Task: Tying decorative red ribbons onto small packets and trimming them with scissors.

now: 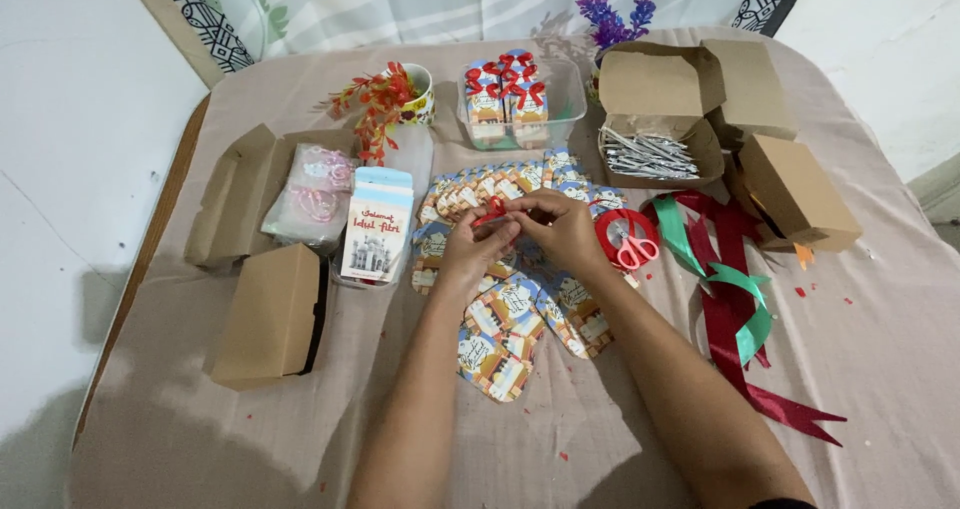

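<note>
Both hands, the left hand (478, 244) and right hand (560, 229), are pinching a small red ribbon bow (494, 212) together above the patterned flat paper cards (505, 334) on the beige-clothed tabletop (200, 439), beside red-handled scissors (632, 249).

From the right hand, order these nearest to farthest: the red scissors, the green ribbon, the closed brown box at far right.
From the right hand, head view:
1. Red scissors, just to its right.
2. Green ribbon, farther right on the cloth.
3. Closed brown box, near the table's right edge.
</note>
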